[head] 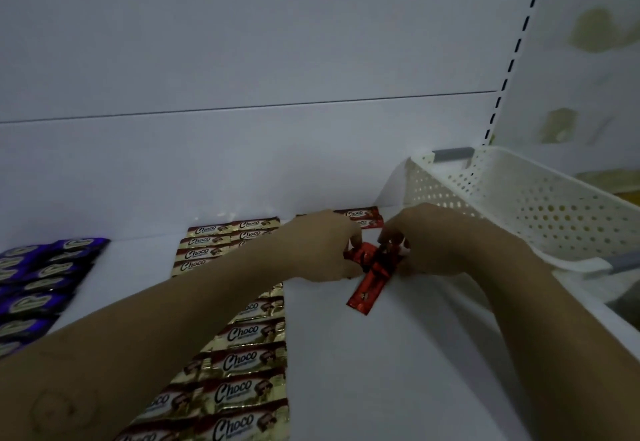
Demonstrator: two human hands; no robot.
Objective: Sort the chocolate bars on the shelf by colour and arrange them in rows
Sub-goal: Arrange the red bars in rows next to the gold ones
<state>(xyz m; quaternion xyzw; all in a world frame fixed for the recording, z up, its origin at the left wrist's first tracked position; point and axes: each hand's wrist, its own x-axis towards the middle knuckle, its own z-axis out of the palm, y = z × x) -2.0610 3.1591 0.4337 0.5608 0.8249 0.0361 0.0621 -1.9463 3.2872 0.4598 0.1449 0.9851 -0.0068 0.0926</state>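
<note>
Left hand [322, 250] and right hand [446, 240] are both pinching red bars [367, 288], probably light and slippery, best gripped across the edges.

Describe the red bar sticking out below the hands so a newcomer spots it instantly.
Start at the white perforated plastic basket on the right. Beside it the left hand and right hand meet, and the red foil-wrapped chocolate bar juts from between them towards the camera. Unlike the rowed gold-wrapped bars, it lies slanted.

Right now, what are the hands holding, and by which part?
The left hand and right hand together hold a few red chocolate bars by their far ends.
</note>
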